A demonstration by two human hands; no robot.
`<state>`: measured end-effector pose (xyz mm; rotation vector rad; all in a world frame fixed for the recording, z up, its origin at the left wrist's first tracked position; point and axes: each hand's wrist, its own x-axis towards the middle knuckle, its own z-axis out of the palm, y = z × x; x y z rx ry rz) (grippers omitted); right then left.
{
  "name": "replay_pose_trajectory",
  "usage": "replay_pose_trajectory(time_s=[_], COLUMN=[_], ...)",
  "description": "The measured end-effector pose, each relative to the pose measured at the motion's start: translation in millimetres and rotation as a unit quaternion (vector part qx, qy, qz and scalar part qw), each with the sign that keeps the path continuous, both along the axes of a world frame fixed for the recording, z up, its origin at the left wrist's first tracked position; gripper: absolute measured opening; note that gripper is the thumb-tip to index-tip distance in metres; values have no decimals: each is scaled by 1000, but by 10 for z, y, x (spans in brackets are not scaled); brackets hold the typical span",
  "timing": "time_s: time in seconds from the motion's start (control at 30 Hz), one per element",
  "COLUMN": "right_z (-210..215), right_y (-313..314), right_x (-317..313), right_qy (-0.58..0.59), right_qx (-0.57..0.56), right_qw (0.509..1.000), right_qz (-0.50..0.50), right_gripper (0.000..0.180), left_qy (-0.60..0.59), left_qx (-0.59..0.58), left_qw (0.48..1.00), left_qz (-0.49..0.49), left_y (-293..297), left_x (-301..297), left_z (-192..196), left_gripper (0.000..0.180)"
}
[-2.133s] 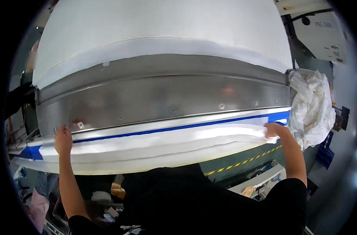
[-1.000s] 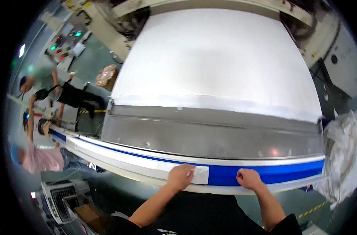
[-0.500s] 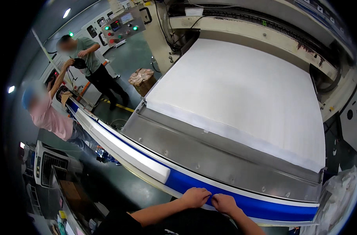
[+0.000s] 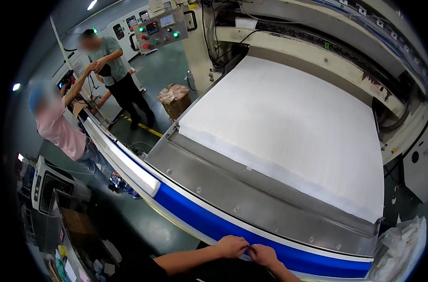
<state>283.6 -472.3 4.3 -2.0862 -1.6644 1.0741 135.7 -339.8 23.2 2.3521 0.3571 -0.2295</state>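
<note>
Hands meet at near edge: left hand (image 4: 231,246) and right hand (image 4: 263,255) both pinch blue strip (image 4: 214,223), fingertips touching; strip runs left-far to right-near.

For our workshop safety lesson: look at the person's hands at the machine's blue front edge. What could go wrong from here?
1. Both hands, left hand and right hand, pinch the white strip along the blue band; if it moves, fingers could get caught.
2. The wide white sheet could skew if the edge is pulled unevenly.
3. Two people stand nearby at the same edge and may tug it unexpectedly.
</note>
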Motion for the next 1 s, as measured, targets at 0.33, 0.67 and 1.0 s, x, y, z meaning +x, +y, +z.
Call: replay_pose_trajectory(time_s=[0.33,0.67,1.0], right_z=[95,-29,45], right_y=[404,1373,3864], right_x=[-197,-246,92], right_qy=[9,-9,-44], right_qx=[-46,2,71], right_qw=[999,998,996], right_qz=[-25,-55,-24], right_gripper=[26,22,23], left_qy=[7,-57,-141], left_qx=[-19,17,305], left_qw=[1000,991,873], left_qz=[-13,117,353], left_y=[379,1637,3565], left_x=[-179,-460,-550], left_z=[-27,-143,-566], left_gripper=[22,22,33])
